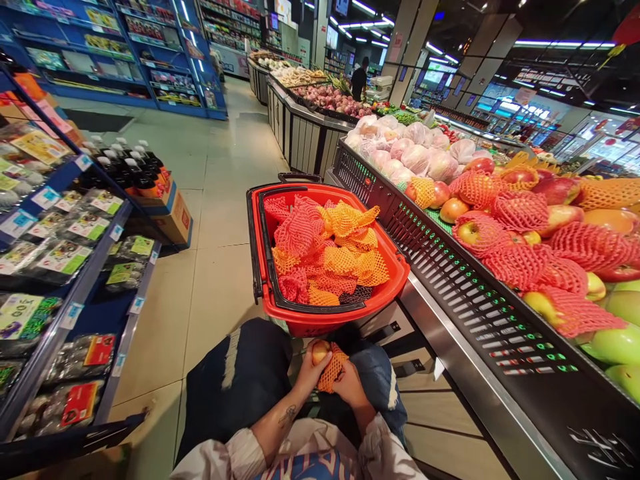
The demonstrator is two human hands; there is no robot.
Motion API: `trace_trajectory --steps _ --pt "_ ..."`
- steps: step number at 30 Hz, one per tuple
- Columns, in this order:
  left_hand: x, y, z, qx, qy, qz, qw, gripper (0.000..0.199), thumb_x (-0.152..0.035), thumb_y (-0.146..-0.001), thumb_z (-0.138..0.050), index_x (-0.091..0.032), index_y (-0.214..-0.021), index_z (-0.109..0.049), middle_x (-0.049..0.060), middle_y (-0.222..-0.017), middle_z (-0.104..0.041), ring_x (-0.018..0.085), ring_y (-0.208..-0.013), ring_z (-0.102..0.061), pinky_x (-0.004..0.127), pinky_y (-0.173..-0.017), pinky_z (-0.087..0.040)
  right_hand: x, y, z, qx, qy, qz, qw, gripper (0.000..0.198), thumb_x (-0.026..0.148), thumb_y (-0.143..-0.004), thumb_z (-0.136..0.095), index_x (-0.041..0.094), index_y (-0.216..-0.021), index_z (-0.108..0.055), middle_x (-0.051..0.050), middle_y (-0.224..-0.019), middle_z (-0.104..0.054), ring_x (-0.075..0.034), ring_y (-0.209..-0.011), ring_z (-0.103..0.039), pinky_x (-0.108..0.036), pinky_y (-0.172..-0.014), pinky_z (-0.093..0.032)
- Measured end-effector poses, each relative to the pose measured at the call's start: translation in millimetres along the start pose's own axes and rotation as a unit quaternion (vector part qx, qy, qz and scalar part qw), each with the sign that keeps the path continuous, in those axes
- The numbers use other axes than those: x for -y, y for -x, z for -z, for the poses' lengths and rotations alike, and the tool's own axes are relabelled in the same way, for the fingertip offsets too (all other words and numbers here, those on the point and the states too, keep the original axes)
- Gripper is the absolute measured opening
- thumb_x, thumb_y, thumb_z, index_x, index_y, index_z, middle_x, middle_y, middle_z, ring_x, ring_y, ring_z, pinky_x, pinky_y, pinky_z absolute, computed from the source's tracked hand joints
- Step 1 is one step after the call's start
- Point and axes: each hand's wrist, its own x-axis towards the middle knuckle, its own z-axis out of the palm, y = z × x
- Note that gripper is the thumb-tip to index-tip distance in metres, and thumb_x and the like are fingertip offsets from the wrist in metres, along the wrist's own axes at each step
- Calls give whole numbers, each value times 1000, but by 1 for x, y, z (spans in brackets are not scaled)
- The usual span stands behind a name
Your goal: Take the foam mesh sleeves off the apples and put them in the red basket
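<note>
Low over my lap, my left hand (307,371) is closed round a red-yellow apple (321,351). An orange foam net (332,371) covers part of the fruit, and its edge is pinched by my right hand (349,385). Some of the right fingers are hidden behind the net. Just beyond my knees stands a red shopping basket (395,283) with a black rim, heaped with pink and orange foam nets (320,247). To the right, apples in pink foam nets (525,267) lie in a black slatted display tray (440,293).
Wrapped pale fruit (417,157) and green apples (623,333) share the right-hand stand. On the left is a shelf rack (85,287) with packaged goods, and a cardboard box of dark bottles (170,217). A person (359,80) stands farther back near the produce.
</note>
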Motion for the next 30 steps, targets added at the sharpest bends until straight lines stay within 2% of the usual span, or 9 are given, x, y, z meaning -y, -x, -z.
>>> trace_trajectory --steps 3,6,10,13,16,21,26,28,30 --pt "3 -1 5 19 -105 -14 994 59 -45 -60 -89 -22 -108 -62 4 -105 -70 24 -100 -67 36 -98 -49 2 2 0 0 80 16 997 45 23 -51 -85 22 -94 -73 -3 -93 -74 -26 -93 -68 -40 -86 -57" --pt "9 -1 10 46 -178 -8 983 69 -47 -52 -92 -22 -109 -62 5 -105 -72 27 -100 -68 39 -95 -52 3 4 -1 2 136 29 990 41 22 -54 -82 22 -95 -74 -5 -98 -75 -27 -96 -68 -39 -88 -55" --pt "14 -1 15 86 -193 31 977 67 -47 -48 -94 -20 -103 -66 6 -97 -75 29 -95 -70 39 -88 -55 3 6 0 0 159 41 986 28 19 -58 -78 23 -85 -75 -6 -92 -76 -29 -96 -69 -40 -91 -54" --pt "12 0 15 100 -186 48 976 62 -44 -44 -95 -20 -95 -68 4 -88 -75 28 -89 -70 39 -84 -55 3 5 2 4 143 47 989 29 18 -60 -75 23 -89 -76 -6 -91 -76 -30 -99 -69 -42 -92 -54" --pt "10 0 9 67 -114 80 988 56 -39 -40 -95 -19 -85 -68 3 -78 -73 27 -81 -70 38 -79 -55 2 1 1 13 106 49 993 33 21 -61 -75 22 -94 -76 -6 -93 -77 -29 -96 -70 -42 -87 -56" --pt "9 0 -2 8 -23 100 995 45 -38 -43 -92 -20 -76 -66 2 -73 -71 25 -75 -70 37 -75 -55 1 -5 -2 28 21 30 999 29 26 -58 -75 21 -87 -74 -2 -77 -74 -23 -73 -70 -34 -64 -57" --pt "1 -4 -3 -48 3 100 994 47 -37 -45 -91 -23 -81 -65 2 -78 -72 24 -79 -70 35 -76 -54 5 -9 -1 -15 -41 11 999 26 18 -55 -73 21 -81 -75 6 -50 -60 -12 -45 -52 -23 -45 -44" --pt "-4 -5 -2 -69 5 104 992 50 -35 -43 -92 -22 -82 -63 1 -79 -71 23 -81 -69 32 -76 -53 8 -11 1 -32 -70 -5 997 26 16 -54 -74 21 -80 -75 7 -46 -57 -12 -44 -50 -24 -45 -45" --pt "-5 -5 0 -75 9 123 990 48 -41 -50 -90 -22 -85 -64 2 -80 -71 22 -81 -69 29 -69 -52 11 -13 6 -31 -113 -30 993 31 19 -51 -79 22 -81 -75 3 -58 -67 -16 -54 -61 -28 -57 -54"
